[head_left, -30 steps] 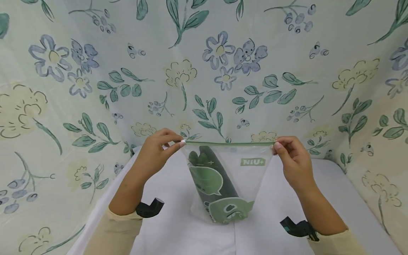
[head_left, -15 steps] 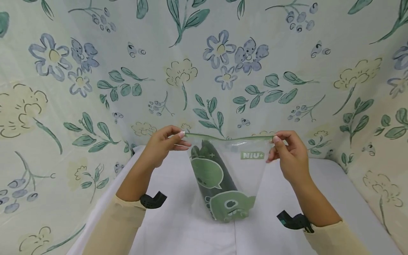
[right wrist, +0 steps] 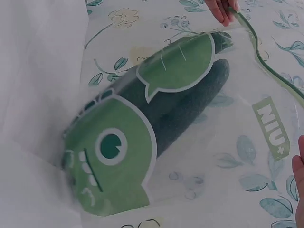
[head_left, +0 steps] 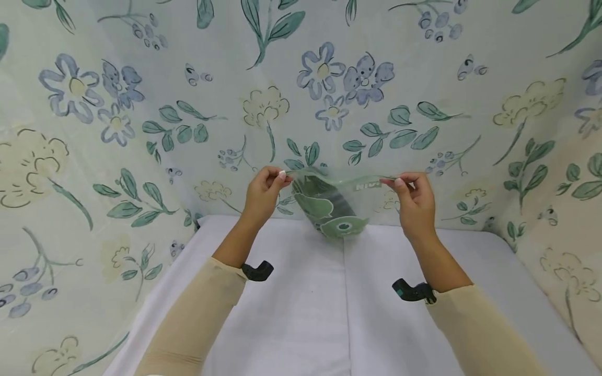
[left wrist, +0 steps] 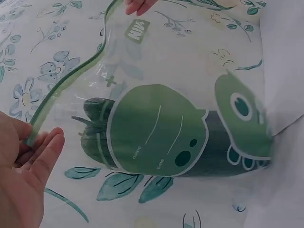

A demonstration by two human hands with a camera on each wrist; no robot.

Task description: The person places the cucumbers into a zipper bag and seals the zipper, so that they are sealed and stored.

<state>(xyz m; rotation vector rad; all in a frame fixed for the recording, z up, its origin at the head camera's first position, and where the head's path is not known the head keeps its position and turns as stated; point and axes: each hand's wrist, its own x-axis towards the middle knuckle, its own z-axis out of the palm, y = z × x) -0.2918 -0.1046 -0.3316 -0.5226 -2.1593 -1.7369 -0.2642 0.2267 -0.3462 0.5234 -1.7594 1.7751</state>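
Observation:
A clear zip bag with a green zip strip, green cartoon prints and a "NIU+" label hangs between both hands in the head view, its top edge wavy. Pinched at the left end of the strip is my left hand. My right hand pinches the strip's right end between thumb and fingers. Inside the bag lie long dark green vegetables, cucumber-like, partly hidden behind the prints. A smaller green piece with a stem shows near the mouth in the left wrist view.
A white cloth-covered table spreads below the hands. Behind and on both sides stands a floral curtain, close beyond the bag. Black wrist cameras sit at the cuffs of the beige sleeves.
Both hands have moved up and away from the body with the bag, and closer together. The bag now tilts, its base nearer the table's far edge, and its strip has gone from straight to wavy.

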